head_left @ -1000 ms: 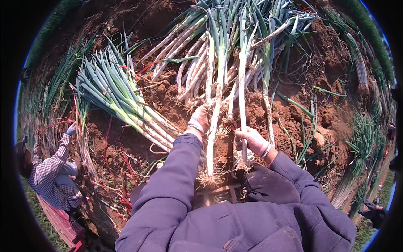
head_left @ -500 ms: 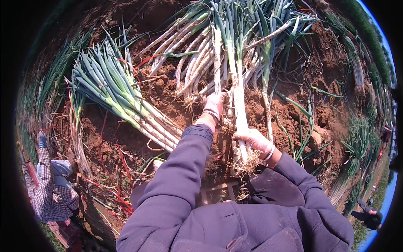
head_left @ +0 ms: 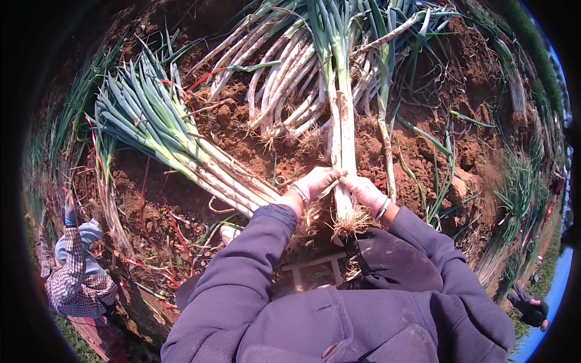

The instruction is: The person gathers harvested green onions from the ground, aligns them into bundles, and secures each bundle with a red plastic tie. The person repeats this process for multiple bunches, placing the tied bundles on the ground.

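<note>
Several long green onions (head_left: 346,121) stand in front of me, green leaves pointing away and pale stalks toward me. My right hand (head_left: 365,195), in a pale, dirt-stained glove, is wrapped round the stalks just above their shaggy roots (head_left: 352,222). My left hand (head_left: 316,183), gloved as well, is closed against the same stalks at their left side, its fingertips meeting the right hand's. A thin pale strip juts out between the hands. Which stalks each hand grips is partly hidden by the fingers. To the left lies a bundle of cleaner green onions (head_left: 200,157), its lower ends by my left wrist.
A large heap of soil-stained green onions (head_left: 290,78) lies beyond my hands on loose brown soil (head_left: 242,130). Red strips (head_left: 175,233) lie at the left. A person in a checked shirt (head_left: 78,290) is at the far left, another person (head_left: 531,305) at the far right.
My left hand has come down toward me along the stalks and now meets my right hand. The right hand has shifted slightly, still holding the stalks near the roots.
</note>
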Available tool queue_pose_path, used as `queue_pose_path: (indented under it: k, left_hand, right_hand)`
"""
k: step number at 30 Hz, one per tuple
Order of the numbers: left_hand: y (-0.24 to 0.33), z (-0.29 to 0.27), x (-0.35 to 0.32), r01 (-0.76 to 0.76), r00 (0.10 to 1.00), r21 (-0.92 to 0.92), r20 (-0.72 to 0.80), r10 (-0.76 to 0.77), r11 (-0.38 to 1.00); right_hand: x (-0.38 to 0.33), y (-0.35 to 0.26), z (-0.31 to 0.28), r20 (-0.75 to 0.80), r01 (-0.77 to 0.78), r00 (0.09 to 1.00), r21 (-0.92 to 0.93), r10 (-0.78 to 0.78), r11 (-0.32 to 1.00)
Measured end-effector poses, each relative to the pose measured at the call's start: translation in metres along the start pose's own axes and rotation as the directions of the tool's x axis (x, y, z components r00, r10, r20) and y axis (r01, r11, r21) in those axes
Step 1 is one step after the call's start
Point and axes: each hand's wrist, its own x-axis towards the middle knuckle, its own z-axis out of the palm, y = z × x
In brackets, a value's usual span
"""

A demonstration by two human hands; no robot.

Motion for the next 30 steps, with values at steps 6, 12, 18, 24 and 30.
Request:
queue_pose_path:
  k: [6,12,18,24,30]
  left_hand:
    - [0.017,0.041,0.005,0.171,0.965,-0.325,-0.133,-0.224,0.93]
    - [0.089,0.006,0.085,-0.027,0.995,-0.684,0.052,0.086,0.729]
    - [0.17,0.031,0.048,-0.174,0.851,-0.749,0.212,0.48,0.64]
    - [0.131,0.0,-0.013,-0.186,0.814,-0.914,0.062,0.578,0.36]
    - [0.227,-0.118,-0.128,-0.721,0.617,-0.558,-0.249,0.747,0.41]
  right_hand:
    - [-0.014,-0.017,0.005,0.185,-0.314,0.949,0.594,0.254,0.741]
    - [-0.06,-0.088,0.01,0.06,0.012,0.998,-0.268,0.004,0.963]
    - [-0.161,-0.169,0.057,-0.035,-0.148,0.989,-0.157,0.144,0.976]
    - [-0.221,-0.081,0.12,0.024,-0.191,0.981,-0.063,0.192,0.98]
    - [-0.152,-0.099,0.159,0.075,0.218,0.969,-0.71,-0.236,0.669]
